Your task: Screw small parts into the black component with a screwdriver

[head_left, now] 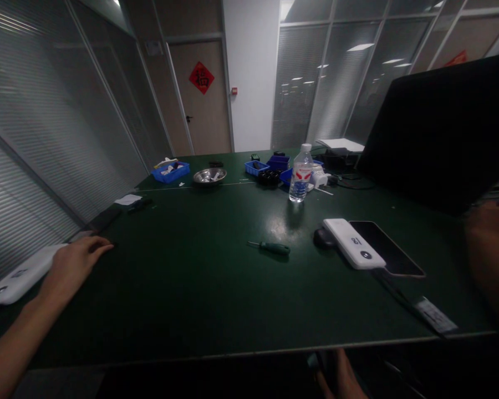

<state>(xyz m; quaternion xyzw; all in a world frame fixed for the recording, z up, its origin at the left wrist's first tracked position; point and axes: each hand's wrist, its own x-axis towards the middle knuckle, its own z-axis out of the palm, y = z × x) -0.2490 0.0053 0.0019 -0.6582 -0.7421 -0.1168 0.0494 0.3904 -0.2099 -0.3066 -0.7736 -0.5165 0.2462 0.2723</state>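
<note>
My left hand (77, 259) rests at the left of the green table, fingers bent and pressed together by a small dark spot on the surface. Whether anything is between the fingertips is hard to see. Under and behind that wrist lies a white power bank (23, 277). Below the table's front edge, my right hand (344, 377) is partly cut off by the frame, its fingers around a dark object with a teal end (313, 361). A green-handled screwdriver (275, 248) lies mid-table, touched by neither hand.
A second white power bank (351, 241) lies against a phone (393, 252), its cable running to the front edge. Behind stand a water bottle (300, 177), a metal bowl (210, 177) and blue trays (170, 173). A monitor (444, 133) and blurred skin (493, 249) fill the right.
</note>
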